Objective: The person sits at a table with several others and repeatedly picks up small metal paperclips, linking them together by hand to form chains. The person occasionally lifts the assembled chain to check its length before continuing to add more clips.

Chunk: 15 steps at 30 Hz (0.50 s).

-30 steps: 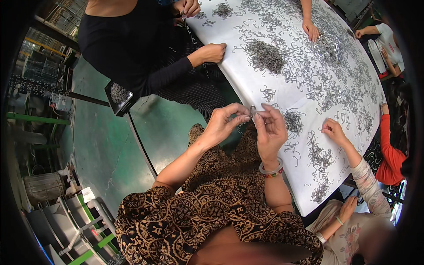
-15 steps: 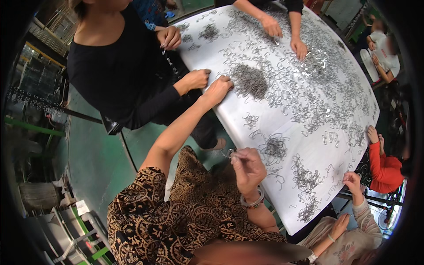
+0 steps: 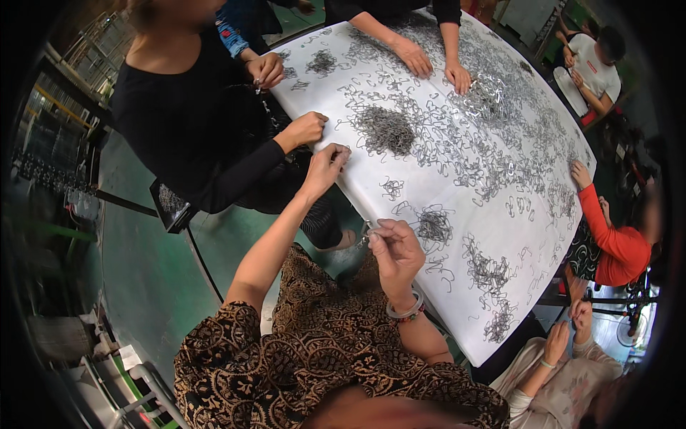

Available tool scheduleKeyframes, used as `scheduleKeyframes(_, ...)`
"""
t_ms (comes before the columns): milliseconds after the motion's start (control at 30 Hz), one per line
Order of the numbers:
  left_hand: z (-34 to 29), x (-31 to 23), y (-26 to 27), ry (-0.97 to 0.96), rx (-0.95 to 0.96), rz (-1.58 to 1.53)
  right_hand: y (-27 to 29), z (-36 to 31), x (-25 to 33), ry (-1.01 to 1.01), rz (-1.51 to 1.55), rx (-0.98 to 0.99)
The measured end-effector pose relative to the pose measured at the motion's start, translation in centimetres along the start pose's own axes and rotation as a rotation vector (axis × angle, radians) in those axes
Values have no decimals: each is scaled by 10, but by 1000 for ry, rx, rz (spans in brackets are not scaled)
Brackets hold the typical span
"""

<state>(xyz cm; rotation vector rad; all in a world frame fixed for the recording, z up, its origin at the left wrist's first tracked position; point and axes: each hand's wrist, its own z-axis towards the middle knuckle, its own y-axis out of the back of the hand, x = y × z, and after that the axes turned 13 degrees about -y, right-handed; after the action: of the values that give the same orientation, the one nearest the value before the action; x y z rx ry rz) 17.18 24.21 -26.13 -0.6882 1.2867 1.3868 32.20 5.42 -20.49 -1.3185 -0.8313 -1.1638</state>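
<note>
My left hand point(image 3: 328, 170) is at the table's near left edge, thumb and fingers pinched together. Whatever lies between its fingertips is too small to make out. Just beyond it is a dense pile of bent grey wire hooks point(image 3: 386, 131). My right hand point(image 3: 397, 259), with bracelets at its wrist, is held in front of my body by the table's near edge. Its thumb and forefinger pinch a short chain of small wire hooks point(image 3: 364, 236) that hangs down. A smaller heap of wire hooks point(image 3: 434, 225) lies right of this hand.
Loose hooks are spread over the white tabletop point(image 3: 421, 189). At my left stands a person in black point(image 3: 193, 121), a hand near mine. Another person's hands point(image 3: 457, 75) work at the far side. Someone in a red sleeve point(image 3: 604, 229) and a seated person point(image 3: 550, 372) are at right.
My left hand has drawn back slightly from the dense pile toward the table edge. My right hand keeps its pinch. The seated person's hands at the right have come together. The whole view has shifted.
</note>
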Motion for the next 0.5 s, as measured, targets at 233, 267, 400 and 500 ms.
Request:
scheduleKeyframes(233, -110, -120, 18, -136, 41, -634, -9, -2, -6, 42, 16, -87)
scheduleKeyframes(267, -120, -129, 17, -199, 54, -594, -11, -3, -7, 25, 27, -101)
scheduleKeyframes(400, -132, -140, 9, -409, -16, -178, -15, -11, -9, 90, 7, -75)
scheduleKeyframes(500, -134, -140, 4, -358, -140, -246, -19, -12, -12, 140, -50, -58)
